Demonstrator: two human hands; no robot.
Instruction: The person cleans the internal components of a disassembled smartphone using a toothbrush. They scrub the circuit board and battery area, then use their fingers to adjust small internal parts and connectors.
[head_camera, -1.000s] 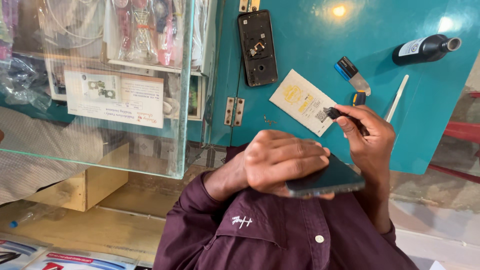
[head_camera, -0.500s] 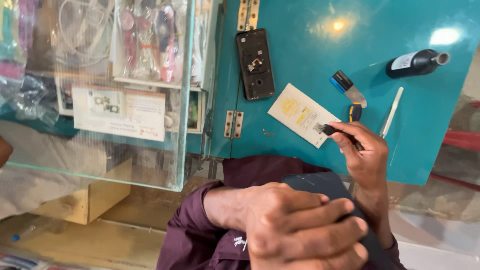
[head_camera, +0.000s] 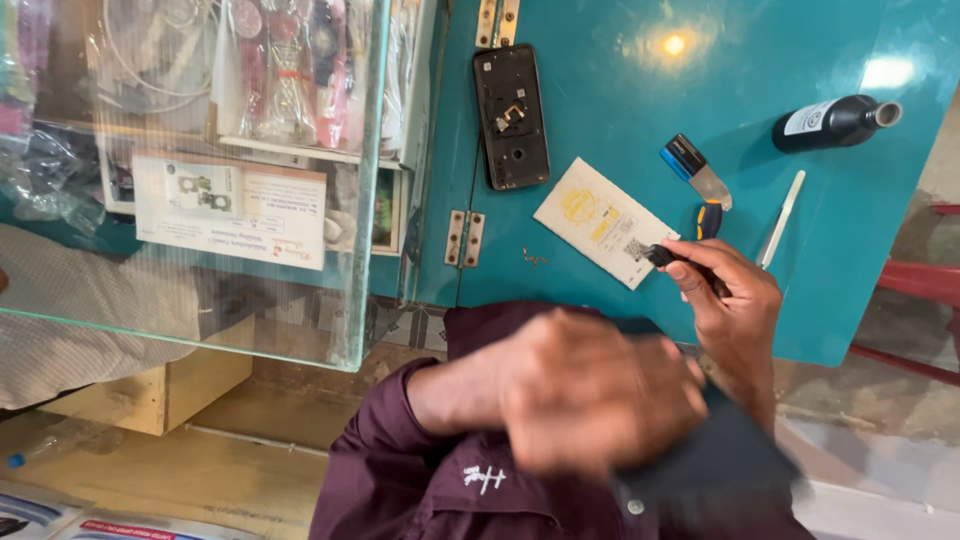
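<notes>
The left hand (head_camera: 590, 400) is blurred, close under the camera, its fingers curled shut around a dark phone (head_camera: 720, 455) whose lower edge sticks out beyond the knuckles, well nearer the body than the cream card (head_camera: 600, 220) that lies on the teal bench (head_camera: 620, 110). The right hand (head_camera: 730, 300) sits just beside that card, at its right corner, and its grip is closed on a small black tool (head_camera: 672, 258), pinched between thumb and fingers, with the tip resting at the card's edge. Up and left of the card lies an opened phone back (head_camera: 511, 115), dark, with its inner parts showing. Just right of the card are a blue-handled scraper (head_camera: 695, 170) and a small blue-and-yellow tool (head_camera: 708, 218), then a thin white stick (head_camera: 780, 218) a little further right. Further up and right of the card a dark bottle (head_camera: 835, 120) lies on its side. A tiny screw (head_camera: 535, 258) sits just left of the card, near a brass hinge (head_camera: 463, 238). Far left of the card stands a glass display case (head_camera: 200, 150) with packaged goods inside.
</notes>
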